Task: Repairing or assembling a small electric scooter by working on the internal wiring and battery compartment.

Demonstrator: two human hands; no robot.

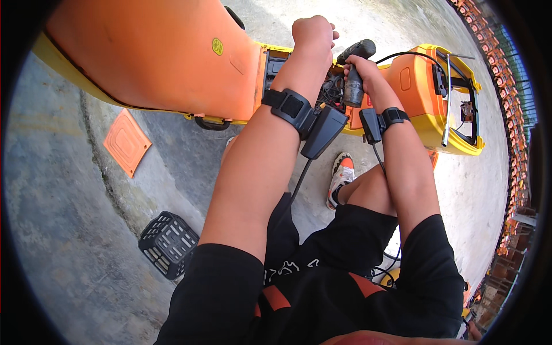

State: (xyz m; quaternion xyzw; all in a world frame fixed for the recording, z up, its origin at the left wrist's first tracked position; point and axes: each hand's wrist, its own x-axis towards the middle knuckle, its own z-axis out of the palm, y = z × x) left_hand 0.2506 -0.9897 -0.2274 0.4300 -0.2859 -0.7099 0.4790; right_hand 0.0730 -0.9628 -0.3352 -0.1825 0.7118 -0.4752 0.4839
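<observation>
My right hand [363, 68] is wrapped round the grip of a dark cordless drill [353, 91], held over the open middle of an orange and yellow plastic-bodied machine. Tangled wires [330, 91] show in that opening, between my forearms. My left hand [314, 30] is past the opening at the machine's far edge, its fingers curled; whatever they may hold is hidden. A large orange panel [167, 52] of the machine rises to the left of my left forearm. Both wrists carry black strapped devices with cables.
A metal T-handled wrench [447, 109] rests across the machine's yellow-rimmed end [474, 146] at the right. On the concrete floor at left lie a square orange cover [127, 142] and a black plastic basket [168, 244]. Rows of orange objects [499, 92] line the far right.
</observation>
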